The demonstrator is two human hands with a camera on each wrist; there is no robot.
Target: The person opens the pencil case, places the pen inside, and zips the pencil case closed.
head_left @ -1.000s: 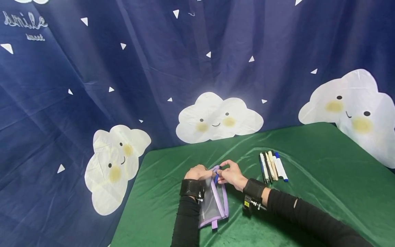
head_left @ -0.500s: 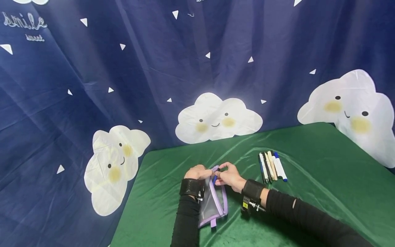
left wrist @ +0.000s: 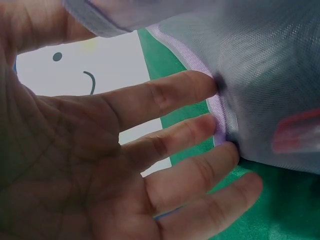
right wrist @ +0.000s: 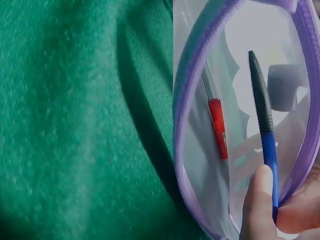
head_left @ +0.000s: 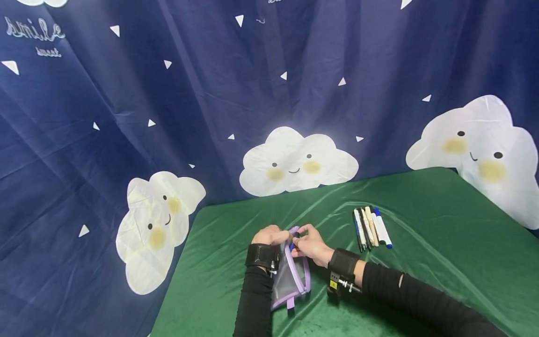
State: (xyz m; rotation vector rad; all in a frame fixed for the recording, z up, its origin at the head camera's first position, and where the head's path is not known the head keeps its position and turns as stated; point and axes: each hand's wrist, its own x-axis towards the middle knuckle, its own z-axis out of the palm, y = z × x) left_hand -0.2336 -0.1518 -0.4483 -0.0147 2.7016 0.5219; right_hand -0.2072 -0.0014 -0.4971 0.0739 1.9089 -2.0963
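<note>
A see-through mesh pouch [head_left: 283, 281] with purple trim lies along the left forearm, its zippered mouth spread apart. My left hand [head_left: 268, 235] grips its far end; in the left wrist view the thumb is on one side of the mesh and the fingertips [left wrist: 202, 85] rest against the purple edge. My right hand [head_left: 312, 244] pinches a blue-and-black pen [right wrist: 261, 100] near its blue end. The pen's black end points into the pouch, inside the purple zipper rim [right wrist: 181, 120]. A pen with a red part [right wrist: 218, 127] lies inside the pouch.
Several pens and markers [head_left: 371, 228] lie side by side to the right of the hands on the green cloth [head_left: 421, 262]. Behind rises a dark blue curtain [head_left: 269, 93] with white clouds. Black straps with cameras sit on both wrists.
My right hand has shifted slightly left with the pen, and less of the pen shows above the pouch's mouth. The left hand keeps its place.
</note>
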